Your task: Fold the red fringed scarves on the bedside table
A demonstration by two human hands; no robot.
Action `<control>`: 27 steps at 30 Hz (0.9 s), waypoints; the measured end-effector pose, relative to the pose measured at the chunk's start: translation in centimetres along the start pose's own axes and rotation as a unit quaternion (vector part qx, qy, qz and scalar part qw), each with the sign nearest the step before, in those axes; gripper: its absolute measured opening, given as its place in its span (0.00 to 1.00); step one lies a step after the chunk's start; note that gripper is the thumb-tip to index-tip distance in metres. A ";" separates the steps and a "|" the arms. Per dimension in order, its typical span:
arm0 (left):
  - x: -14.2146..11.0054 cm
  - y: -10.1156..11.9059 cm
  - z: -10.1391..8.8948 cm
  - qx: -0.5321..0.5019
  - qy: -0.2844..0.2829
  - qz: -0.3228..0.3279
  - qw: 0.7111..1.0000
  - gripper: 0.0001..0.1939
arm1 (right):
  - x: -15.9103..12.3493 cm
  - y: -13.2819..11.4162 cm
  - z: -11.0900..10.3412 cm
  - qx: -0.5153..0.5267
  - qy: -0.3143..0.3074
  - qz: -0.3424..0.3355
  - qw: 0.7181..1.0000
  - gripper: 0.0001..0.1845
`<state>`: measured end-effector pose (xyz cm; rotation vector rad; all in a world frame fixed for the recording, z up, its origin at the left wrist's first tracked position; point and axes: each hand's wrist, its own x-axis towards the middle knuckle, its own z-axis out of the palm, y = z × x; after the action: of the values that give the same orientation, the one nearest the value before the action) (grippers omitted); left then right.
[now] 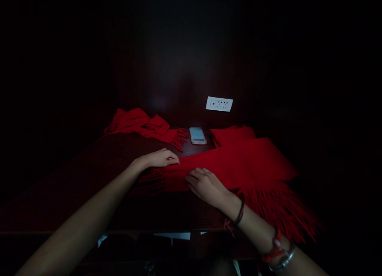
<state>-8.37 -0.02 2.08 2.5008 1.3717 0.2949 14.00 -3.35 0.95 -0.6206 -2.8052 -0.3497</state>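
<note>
A red fringed scarf [227, 164] lies across the dark table, its narrow end with fringe pointing left. My left hand [162, 158] is closed at the upper edge of that end, with thumb and fingers pinching the cloth. Lower and to the right, my right hand [205, 184] rests on the scarf with its fingers apart and slightly bent. The scarf widens towards the right, where layers overlap and a long fringe [280, 208] hangs near the right forearm. Bracelets circle my right wrist and forearm.
Another bunched red fringed cloth [137, 122] lies at the back left. A pale blurred phone-like rectangle [197, 136] stands between the red cloths. A white wall socket [219, 104] is above. Pale papers [176, 235] show below the front table edge [137, 231]. The surroundings are very dark.
</note>
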 end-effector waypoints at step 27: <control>0.5 -5.6 0.7 -0.034 0.149 -0.154 0.976 0.11 | 0.0 0.7 1.1 0.217 0.013 0.002 0.976 0.16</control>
<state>-12.36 3.16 -0.45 2.2085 1.8024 0.6562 14.09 -2.46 0.03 -0.5132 -2.7224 0.2514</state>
